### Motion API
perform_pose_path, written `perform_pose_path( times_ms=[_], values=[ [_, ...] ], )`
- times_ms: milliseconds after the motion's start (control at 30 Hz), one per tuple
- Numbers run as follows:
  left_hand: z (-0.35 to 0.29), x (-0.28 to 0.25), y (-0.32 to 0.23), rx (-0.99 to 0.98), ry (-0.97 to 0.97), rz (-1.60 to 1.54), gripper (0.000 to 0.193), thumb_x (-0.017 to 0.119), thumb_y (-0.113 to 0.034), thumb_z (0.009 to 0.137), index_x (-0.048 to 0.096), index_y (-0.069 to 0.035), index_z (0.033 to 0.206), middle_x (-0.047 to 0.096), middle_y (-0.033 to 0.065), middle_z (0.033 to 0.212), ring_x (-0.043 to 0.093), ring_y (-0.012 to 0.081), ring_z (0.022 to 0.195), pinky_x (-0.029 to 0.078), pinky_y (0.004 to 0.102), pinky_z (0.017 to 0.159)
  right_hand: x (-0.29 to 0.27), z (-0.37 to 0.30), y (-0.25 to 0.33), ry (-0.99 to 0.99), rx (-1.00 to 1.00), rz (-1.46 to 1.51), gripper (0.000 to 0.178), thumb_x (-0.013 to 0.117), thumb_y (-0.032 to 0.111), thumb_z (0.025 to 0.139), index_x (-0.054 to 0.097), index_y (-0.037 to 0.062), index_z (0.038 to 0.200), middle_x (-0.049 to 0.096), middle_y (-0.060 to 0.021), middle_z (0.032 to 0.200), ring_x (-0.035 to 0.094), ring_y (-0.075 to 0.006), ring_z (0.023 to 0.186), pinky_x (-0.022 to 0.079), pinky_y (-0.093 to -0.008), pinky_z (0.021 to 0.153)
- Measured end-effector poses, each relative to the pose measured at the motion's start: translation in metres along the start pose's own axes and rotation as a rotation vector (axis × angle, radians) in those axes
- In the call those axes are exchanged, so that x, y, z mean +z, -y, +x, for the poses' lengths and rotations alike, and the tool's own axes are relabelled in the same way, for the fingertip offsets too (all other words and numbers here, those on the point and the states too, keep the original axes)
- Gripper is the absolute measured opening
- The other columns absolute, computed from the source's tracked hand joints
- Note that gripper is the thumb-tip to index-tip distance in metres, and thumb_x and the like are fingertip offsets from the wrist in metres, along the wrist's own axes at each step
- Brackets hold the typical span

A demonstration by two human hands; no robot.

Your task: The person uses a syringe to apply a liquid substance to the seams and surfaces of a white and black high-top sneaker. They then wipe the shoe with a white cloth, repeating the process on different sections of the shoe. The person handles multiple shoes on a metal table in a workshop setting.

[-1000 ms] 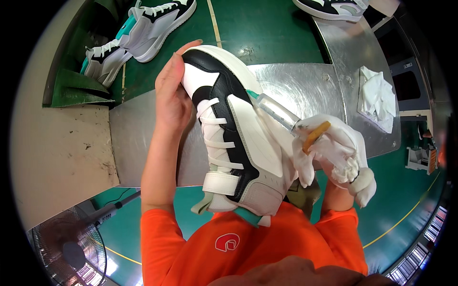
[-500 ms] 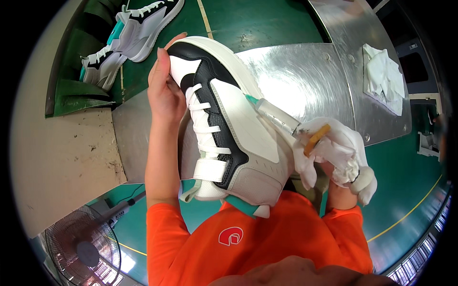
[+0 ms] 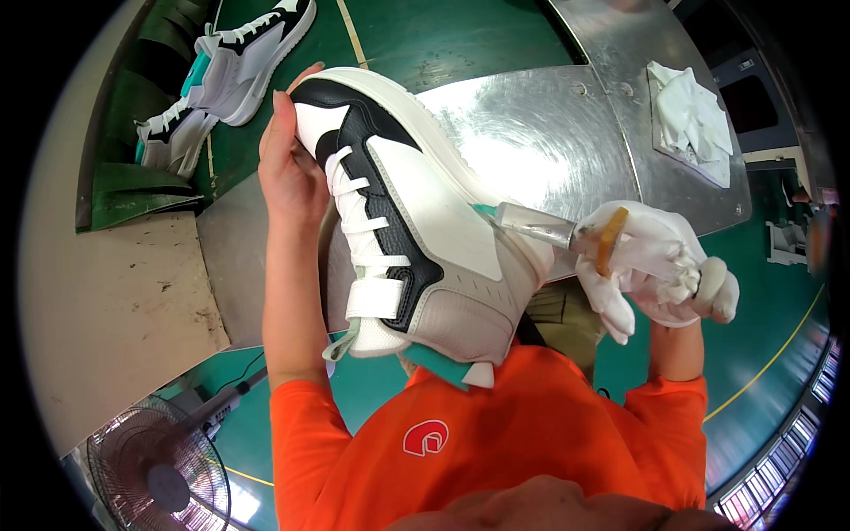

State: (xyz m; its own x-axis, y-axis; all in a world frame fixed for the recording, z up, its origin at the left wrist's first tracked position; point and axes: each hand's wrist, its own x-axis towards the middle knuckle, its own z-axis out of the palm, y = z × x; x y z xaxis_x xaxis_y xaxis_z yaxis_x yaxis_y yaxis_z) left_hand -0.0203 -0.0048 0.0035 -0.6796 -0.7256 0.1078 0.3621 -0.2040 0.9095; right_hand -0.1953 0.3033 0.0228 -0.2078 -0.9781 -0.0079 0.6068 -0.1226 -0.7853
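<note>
A white, black and grey high-top sneaker [image 3: 443, 203] is held up in front of me, toe pointing away. My left hand [image 3: 290, 164] grips it at the toe, with the thumb and fingertips around the front edge. White laces, a strap and a teal pull tab show on the upper. My right hand [image 3: 651, 265], in a white glove, is closed on a clear syringe [image 3: 536, 223] with a yellowish-brown flange. The syringe's green tip is at the seam between the upper and the white sole, on the shoe's right side.
Two similar sneakers [image 3: 243, 66] lie on the green conveyor belt [image 3: 425, 40] at the far left. A folded white cloth [image 3: 691, 119] rests on the metal plate [image 3: 611, 97] to the right. A standing fan [image 3: 164, 478] is at the lower left, beside the beige board [image 3: 115, 301].
The syringe tip has slid along the sole seam toward the heel, and the syringe lies flatter. My right hand has moved right. The view has shifted slightly.
</note>
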Motion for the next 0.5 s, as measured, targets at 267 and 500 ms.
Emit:
perform_pose_path(
  times_ms=[267,500],
  values=[
    [0.001,0.001,0.002,-0.030,-0.012,-0.065,0.052,0.038,-0.036,0.105,0.048,0.008,0.131,0.064,0.0149,0.117,0.062,0.0210,0.105,0.048,0.0326,0.094,0.001,-0.009,0.014,0.033,0.037,-0.022,0.077,0.075,0.040,0.072,0.048,-0.0203,0.113,0.059,-0.0249,0.072,0.055,-0.0236,0.044,0.046,-0.0309,0.037],
    [0.001,0.000,0.003,-0.033,-0.025,-0.049,0.051,0.040,-0.036,0.104,0.049,0.007,0.130,0.064,0.0148,0.116,0.063,0.0205,0.104,0.048,0.0322,0.093,0.013,-0.009,0.023,0.069,0.084,-0.108,0.073,0.073,0.037,0.076,0.048,-0.0210,0.113,0.060,-0.0271,0.072,0.056,-0.0245,0.043,0.049,-0.0323,0.037]
  ],
)
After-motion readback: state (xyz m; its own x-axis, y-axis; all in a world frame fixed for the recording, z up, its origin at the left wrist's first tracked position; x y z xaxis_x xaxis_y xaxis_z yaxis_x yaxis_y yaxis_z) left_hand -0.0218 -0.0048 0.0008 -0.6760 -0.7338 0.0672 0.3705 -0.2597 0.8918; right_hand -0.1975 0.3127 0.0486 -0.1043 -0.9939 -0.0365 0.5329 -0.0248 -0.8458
